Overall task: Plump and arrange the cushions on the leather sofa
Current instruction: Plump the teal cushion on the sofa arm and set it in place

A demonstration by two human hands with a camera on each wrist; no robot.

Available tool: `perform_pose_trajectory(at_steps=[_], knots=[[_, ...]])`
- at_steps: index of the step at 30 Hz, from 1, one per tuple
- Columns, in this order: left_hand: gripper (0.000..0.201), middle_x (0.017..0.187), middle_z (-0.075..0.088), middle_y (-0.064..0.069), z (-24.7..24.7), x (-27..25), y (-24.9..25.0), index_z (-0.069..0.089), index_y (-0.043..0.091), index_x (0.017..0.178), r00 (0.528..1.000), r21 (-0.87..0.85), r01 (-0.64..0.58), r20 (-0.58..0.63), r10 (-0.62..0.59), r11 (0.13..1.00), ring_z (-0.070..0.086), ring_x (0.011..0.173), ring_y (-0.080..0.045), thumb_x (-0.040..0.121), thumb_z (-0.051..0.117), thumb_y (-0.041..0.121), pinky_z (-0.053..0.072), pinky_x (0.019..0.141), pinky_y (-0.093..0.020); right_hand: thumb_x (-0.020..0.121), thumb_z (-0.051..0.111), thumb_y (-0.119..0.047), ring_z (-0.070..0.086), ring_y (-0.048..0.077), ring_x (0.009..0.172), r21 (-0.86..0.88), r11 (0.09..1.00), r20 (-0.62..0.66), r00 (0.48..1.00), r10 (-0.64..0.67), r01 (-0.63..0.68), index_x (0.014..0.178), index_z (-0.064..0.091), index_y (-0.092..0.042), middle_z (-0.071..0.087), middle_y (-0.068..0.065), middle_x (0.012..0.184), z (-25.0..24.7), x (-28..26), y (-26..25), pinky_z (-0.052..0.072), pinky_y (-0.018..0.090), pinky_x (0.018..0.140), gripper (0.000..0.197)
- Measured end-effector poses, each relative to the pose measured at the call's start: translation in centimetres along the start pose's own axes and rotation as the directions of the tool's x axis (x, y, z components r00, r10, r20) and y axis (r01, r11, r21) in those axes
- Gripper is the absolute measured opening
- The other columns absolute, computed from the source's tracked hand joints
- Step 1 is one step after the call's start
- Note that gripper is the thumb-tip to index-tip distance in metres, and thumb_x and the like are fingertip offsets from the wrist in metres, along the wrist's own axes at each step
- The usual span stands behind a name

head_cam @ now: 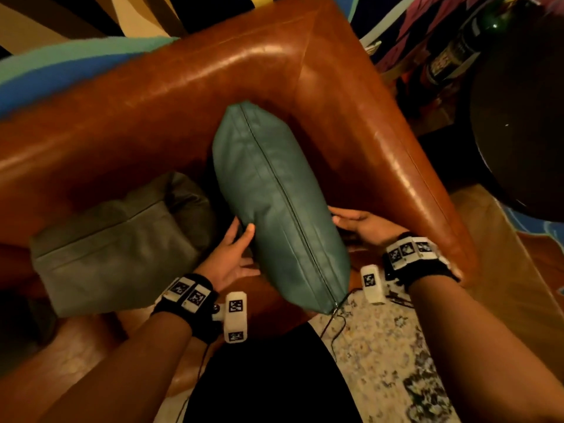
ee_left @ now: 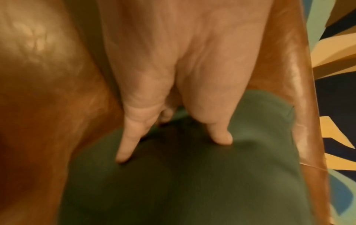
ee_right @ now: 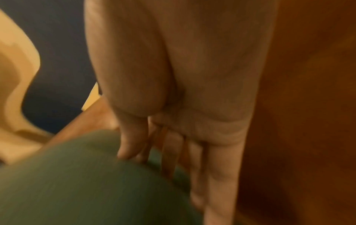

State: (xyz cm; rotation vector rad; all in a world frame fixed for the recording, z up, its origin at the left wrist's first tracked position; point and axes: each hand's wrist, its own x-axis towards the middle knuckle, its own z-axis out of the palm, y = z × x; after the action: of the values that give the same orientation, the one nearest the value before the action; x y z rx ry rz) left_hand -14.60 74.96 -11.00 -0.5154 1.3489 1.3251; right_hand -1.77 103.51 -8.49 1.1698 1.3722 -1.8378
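A teal leather cushion [head_cam: 274,193] with a zip seam stands on edge in the corner of the brown leather sofa [head_cam: 183,96]. My left hand [head_cam: 233,250] presses its left face, thumb on top and fingers straight. The left wrist view shows the left hand [ee_left: 171,149] with fingertips [ee_left: 123,158] denting the cushion [ee_left: 192,190]. My right hand [head_cam: 355,222] lies flat against the right face, between cushion and armrest. In the right wrist view, the right hand [ee_right: 173,159] has straight fingers along the cushion [ee_right: 77,190]. A second, grey-green cushion [head_cam: 116,248] lies on the seat to the left.
The sofa armrest [head_cam: 396,154] runs close along the right of the cushion. A dark round table [head_cam: 518,117] with a green bottle [head_cam: 476,35] stands beyond the armrest. A patterned rug [head_cam: 381,346] covers the floor at my feet.
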Motion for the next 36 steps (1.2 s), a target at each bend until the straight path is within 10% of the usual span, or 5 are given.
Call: perform_pose_trajectory(at_steps=[10, 15, 23, 28, 36], knots=[[0.039, 0.124, 0.061, -0.006, 1.2, -0.6, 2.6, 0.058, 0.023, 0.122, 0.985, 0.336, -0.080, -0.119, 0.126, 0.939, 0.067, 0.105, -0.036, 0.094, 0.059, 0.051, 0.054, 0.096, -0.054, 0.091, 0.053, -0.063, 0.052, 0.020, 0.134, -0.397, 0.911, -0.034, 0.991, -0.132, 0.108, 0.140, 0.055, -0.031, 0.057, -0.003, 0.143, 1.2, -0.9, 0.2, 0.033, 0.042, 0.118, 0.058], [0.019, 0.086, 0.070, -0.007, 3.6, -4.1, 4.9, 0.068, 0.013, 0.086, 0.489, 0.831, -0.551, 0.389, 0.781, -0.069, 0.062, 0.087, -0.020, 0.097, 0.058, 0.026, 0.047, 0.085, -0.034, 0.100, 0.052, -0.029, 0.043, 0.021, 0.140, -0.620, 0.739, -0.388, 0.715, -0.581, 0.264, 0.148, 0.044, -0.016, 0.047, 0.006, 0.151, 6.4, -7.2, -4.7, 0.028, 0.025, 0.114, 0.049], [0.054, 0.163, 0.031, -0.003, 4.2, 0.9, 4.4, 0.039, 0.026, 0.152, 0.329, 0.135, -0.536, 0.942, -0.059, -0.833, 0.023, 0.152, -0.024, 0.099, 0.044, 0.038, 0.013, 0.123, -0.048, 0.101, 0.030, -0.051, 0.010, 0.025, 0.154, -0.827, 0.540, -0.331, 0.642, -0.692, 0.156, 0.158, 0.017, -0.026, 0.013, 0.004, 0.166, 17.1, -2.8, 6.3, 0.015, 0.054, 0.121, 0.063], [0.055, 0.166, 0.021, 0.000, 5.6, 4.1, 9.7, 0.023, 0.045, 0.154, 0.548, 0.503, -0.322, 0.790, 0.276, -0.802, 0.014, 0.154, -0.025, 0.101, 0.024, 0.059, 0.010, 0.118, -0.066, 0.095, 0.019, -0.067, 0.007, 0.027, 0.154, -0.742, 0.641, -0.603, 0.613, -0.511, -0.196, 0.155, 0.000, -0.046, 0.003, -0.006, 0.167, 15.2, -3.4, 12.7, 0.006, 0.062, 0.117, 0.066], [0.050, 0.121, 0.065, -0.021, 5.5, 5.3, 19.9, 0.064, 0.003, 0.120, 0.796, 0.895, -0.288, 0.027, 0.604, 0.340, 0.064, 0.107, -0.034, 0.089, 0.071, 0.041, 0.047, 0.095, -0.042, 0.080, 0.081, -0.019, 0.068, 0.020, 0.096, 0.368, 0.778, -0.782, 0.622, -0.037, 0.509, 0.134, 0.053, -0.011, 0.072, 0.002, 0.110, 13.7, -5.5, 14.7, 0.057, 0.037, 0.081, 0.062]])
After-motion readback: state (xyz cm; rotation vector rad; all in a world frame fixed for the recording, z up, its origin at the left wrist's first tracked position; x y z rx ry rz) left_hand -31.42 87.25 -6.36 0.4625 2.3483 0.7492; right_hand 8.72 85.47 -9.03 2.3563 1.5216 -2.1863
